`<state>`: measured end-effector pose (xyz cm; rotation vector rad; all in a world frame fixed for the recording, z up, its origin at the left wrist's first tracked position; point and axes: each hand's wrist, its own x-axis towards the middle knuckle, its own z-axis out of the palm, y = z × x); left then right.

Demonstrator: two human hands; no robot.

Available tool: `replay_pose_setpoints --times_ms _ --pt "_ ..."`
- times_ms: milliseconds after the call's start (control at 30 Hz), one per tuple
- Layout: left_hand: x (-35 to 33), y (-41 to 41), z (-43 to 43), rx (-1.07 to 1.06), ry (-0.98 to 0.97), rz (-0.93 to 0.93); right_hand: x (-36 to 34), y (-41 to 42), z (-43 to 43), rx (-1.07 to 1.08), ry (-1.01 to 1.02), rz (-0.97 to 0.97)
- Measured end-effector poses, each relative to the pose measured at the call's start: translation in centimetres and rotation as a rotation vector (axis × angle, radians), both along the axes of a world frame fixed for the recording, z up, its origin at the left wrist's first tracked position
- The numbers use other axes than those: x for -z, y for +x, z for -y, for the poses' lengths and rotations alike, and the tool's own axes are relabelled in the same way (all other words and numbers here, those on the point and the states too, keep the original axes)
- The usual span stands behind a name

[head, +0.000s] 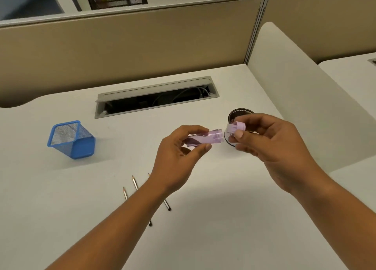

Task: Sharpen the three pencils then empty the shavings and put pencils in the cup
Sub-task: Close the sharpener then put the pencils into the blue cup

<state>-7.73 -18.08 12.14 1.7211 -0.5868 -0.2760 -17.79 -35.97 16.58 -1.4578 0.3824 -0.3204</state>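
My left hand (179, 145) holds a clear purple shavings tube (205, 138) on its side, its open mouth pointing right. My right hand (270, 139) pinches the purple sharpener cap (236, 127), pulled apart from the tube by a small gap. Both hover above the white desk (61, 198). Three sharpened pencils lie on the desk near me, tips pointing away: one (124, 192), a second (134, 182), and a third (167, 205) partly hidden under my left forearm. A blue mesh pencil cup (71, 139) stands at the left.
A dark round container (239, 113) sits on the desk just behind my right hand, partly hidden. An open grey cable tray (156, 97) is cut into the desk at the back. Beige partition walls (142, 50) close off the back and right.
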Motion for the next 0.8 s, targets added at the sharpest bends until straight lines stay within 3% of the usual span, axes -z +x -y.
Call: replay_pose_setpoints --times_ms 200,433,800 --pt "-0.3 -4.7 -8.0 -0.109 -0.098 -0.013 0.0 -1.8 -6.9 -0.135 -0.184 -0.1" --pt "-0.9 -7.1 -15.2 -0.135 -0.095 0.036 -0.5 -2.5 -13.6 -0.322 -0.34 -0.086" --pt "-1.4 -8.3 -23.5 -0.198 -0.078 -0.01 -0.7 -1.7 -20.9 -0.477 -0.386 -0.057"
